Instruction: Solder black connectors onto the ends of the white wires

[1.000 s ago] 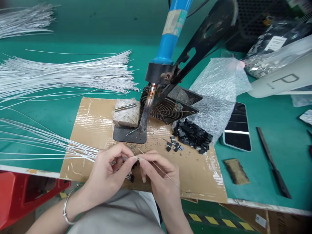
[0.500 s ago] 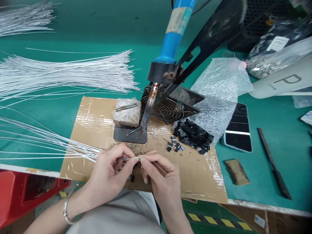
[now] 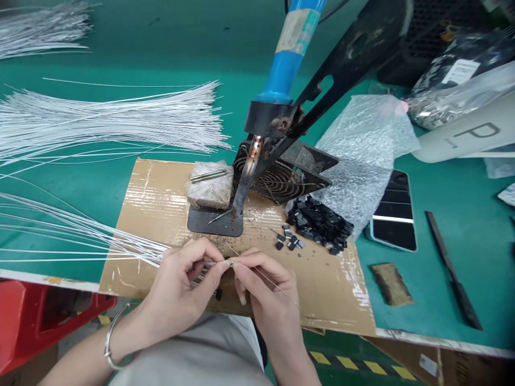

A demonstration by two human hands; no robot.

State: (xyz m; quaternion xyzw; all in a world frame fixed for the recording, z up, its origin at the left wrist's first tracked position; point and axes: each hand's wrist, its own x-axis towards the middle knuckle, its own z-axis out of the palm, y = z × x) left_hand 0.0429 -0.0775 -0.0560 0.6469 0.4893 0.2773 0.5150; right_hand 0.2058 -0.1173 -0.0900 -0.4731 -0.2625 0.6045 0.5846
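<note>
My left hand [image 3: 181, 300] is closed round a bundle of thin white wires [image 3: 132, 247] that trails off to the left. Its thumb and index finger pinch a wire end. The fingertips of my right hand [image 3: 271, 292] meet them there, pressed on something small and hidden. A thin strand of solder wire [image 3: 277, 288] crosses the right fingers, apparently held in that hand. Just under my left fingers shows a small black connector [image 3: 218, 294]. Above my hands, the soldering iron [image 3: 281, 69] points down in its black stand [image 3: 341, 69], its tip over a dark pad [image 3: 197, 225].
A wrapped block [image 3: 211, 193] bears metal tips. Behind the iron sits a fan [image 3: 277, 182]. Black connectors [image 3: 319, 222] are heaped on cardboard [image 3: 333, 289] beside bubble wrap [image 3: 358, 145]. More white wires [image 3: 112, 120] lie left; a phone [image 3: 392, 214], sponge [image 3: 391, 284] and file [image 3: 453, 268] lie right.
Almost nothing differs. Both hands keep their pinch at the same place, with only a slight shift of the fingers; the black connector under the left fingers shows a little less.
</note>
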